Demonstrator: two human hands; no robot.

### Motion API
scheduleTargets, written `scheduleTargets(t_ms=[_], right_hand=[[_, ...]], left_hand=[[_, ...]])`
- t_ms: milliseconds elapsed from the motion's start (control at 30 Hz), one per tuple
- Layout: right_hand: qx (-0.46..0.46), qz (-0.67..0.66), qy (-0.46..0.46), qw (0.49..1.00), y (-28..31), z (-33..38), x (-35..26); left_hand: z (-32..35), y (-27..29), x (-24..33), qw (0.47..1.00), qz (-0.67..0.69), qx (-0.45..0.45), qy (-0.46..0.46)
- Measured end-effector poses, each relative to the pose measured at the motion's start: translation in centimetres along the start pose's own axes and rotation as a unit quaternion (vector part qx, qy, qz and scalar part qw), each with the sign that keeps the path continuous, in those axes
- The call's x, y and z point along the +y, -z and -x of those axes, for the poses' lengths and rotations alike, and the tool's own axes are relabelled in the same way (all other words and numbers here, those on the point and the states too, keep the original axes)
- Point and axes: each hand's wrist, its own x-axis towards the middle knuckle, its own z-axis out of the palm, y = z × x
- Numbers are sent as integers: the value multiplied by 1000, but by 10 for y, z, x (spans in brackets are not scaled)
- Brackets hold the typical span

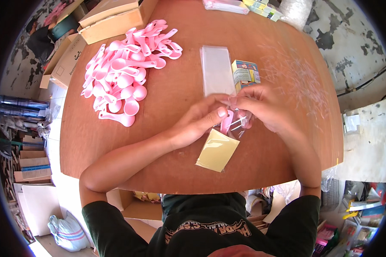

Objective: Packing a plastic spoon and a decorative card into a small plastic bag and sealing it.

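Over the middle of the table, my left hand (200, 116) and my right hand (263, 107) meet with fingers pinched at the upper end of a clear plastic bag (241, 132). A pink scoop (226, 121) shows partly between them, its far end hidden by my fingers. Thin white strips lie beside the scoop. Below hangs or rests a yellow card (218, 150) under glossy clear film; whether it touches the table I cannot tell. Just beyond my hands lie a stack of flat clear bags (215, 68) and a small printed box (246, 72).
A heap of pink scoops (124, 68) covers the table's left side. Thin clear strips (302, 81) lie scattered at the right. A cardboard box (116, 21) stands at the far left edge, and a white plastic roll (295, 13) at the far right. The table (158, 171) has a curved-looking near edge.
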Motion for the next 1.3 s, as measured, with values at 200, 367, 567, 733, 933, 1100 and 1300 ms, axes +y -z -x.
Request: scheduleTargets(t_ms=[200,367,567,733,933,1100,1300], right_hand=[[51,46,79,994,-4,-3,15],[104,26,205,973,-4,-7,21],[181,380,440,794,-5,3,16],[203,445,441,752,-8,2,23],[194,531,460,685,-11,5,25],[200,537,474,669,-9,-2,33],[135,226,389,883,8,-10,32]], left_hand=[[-3,0,1,998,-18,56,14],[-3,-3,4,994,-71,69,48],[-1,-2,-3,991,-102,69,56],[0,-4,3,966,-253,49,-16],[4,-10,-2,937,-343,58,-27],[2,-12,2,926,-376,22,-29],[6,0,-9,952,-300,42,-53]])
